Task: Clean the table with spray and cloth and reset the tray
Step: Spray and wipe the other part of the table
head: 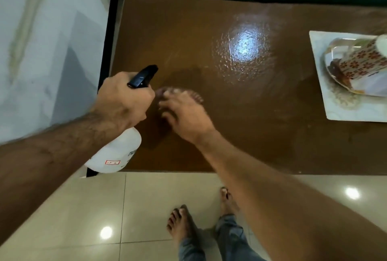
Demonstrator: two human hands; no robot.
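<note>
Left hand (123, 101) — gripped neck of white spray bottle (117, 152), black nozzle over brown table (240, 126). Right hand (184, 112) — blurred, fingers spread above tabletop, grip state unclear. White tray (343, 110) at right edge held patterned cup (360, 62) on its side

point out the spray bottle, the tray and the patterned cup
spray bottle (117, 152): head view, on its white body below the left hand
tray (347, 110): head view, on its bare near rim
patterned cup (364, 62): head view, on its flowered side

Right hand (184, 114) blurred; tray (354, 112) cut off.
</note>
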